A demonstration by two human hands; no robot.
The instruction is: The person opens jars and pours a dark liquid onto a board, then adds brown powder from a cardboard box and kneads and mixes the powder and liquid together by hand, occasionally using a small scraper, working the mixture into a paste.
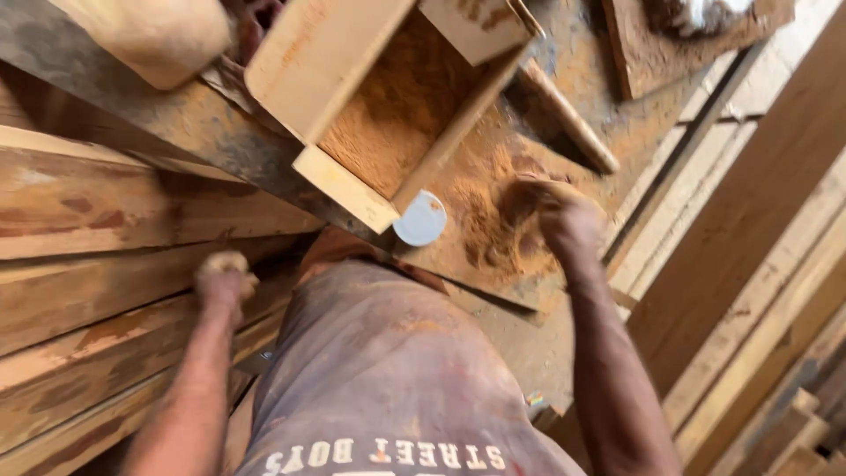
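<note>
My right hand (555,216) rests on a heap of orange sawdust (489,225) on a worn bench top (520,344), fingers curled into the dust; whether it holds anything I cannot tell. A small round white lid (421,219) lies just left of the heap. My left hand (225,278) is dusty and bunched into a loose fist beside the stacked planks (97,264), with nothing visible in it. A wooden box frame (352,132) holding sawdust stands above the lid.
A wooden stick (568,119) lies slantwise past the sawdust heap. Long boards (749,264) lean along the right side. A pale rounded lump (150,31) sits at the top left. My grey shirt (388,379) fills the lower middle.
</note>
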